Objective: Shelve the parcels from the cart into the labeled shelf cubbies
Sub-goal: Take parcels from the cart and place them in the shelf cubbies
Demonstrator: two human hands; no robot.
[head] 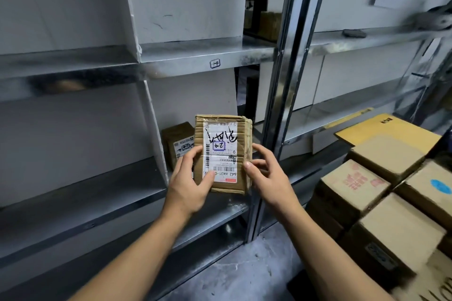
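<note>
A small brown cardboard parcel (238, 139) with a white shipping label, a boxed blue "24" and black handwriting is held upright in front of the lower shelf cubby. My left hand (188, 184) grips its lower left edge, thumb on the label. My right hand (266, 178) holds its right edge. Behind it, inside the cubby, another small brown parcel (177, 142) stands on the metal shelf (102, 205). A handwritten label (215, 63) is stuck on the edge of the shelf above.
White divider boards (154, 127) split the metal shelves into cubbies. A steel upright (276, 105) separates this bay from the one to the right. Several cardboard boxes (354, 186) are stacked at the right. A grey bag (430, 19) lies on the upper right shelf.
</note>
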